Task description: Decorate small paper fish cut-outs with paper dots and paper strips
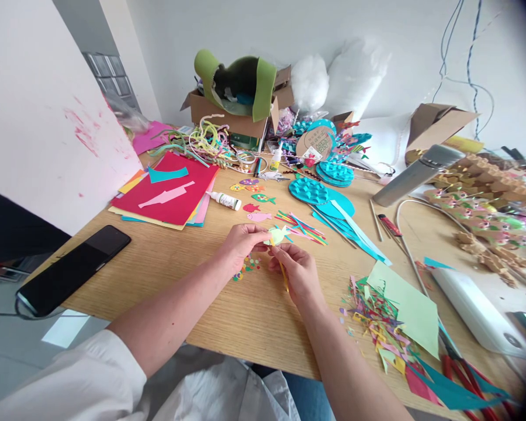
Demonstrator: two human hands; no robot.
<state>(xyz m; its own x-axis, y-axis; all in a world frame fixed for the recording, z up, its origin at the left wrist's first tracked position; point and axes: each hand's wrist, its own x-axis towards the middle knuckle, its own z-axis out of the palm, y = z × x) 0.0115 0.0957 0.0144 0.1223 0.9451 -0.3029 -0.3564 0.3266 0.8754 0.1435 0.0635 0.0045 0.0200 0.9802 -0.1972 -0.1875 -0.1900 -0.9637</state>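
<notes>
We had the pale green fish [277, 235] pinched in our left hand [244, 244], fingertips covering one end! Just beside them, our right hand [298, 270] gripped a yellow strip [284, 277], its middle partly hidden behind the fingers.

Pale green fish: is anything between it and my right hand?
Nothing visible blocks the way. Your left hand holds the pale green fish, and your right hand is close beside it; the yellow strip in that hand overlaps the fish in this view.

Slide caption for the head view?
Left hand holding a pale green paper fish, right hand a yellow strip, over a cluttered table.
</notes>
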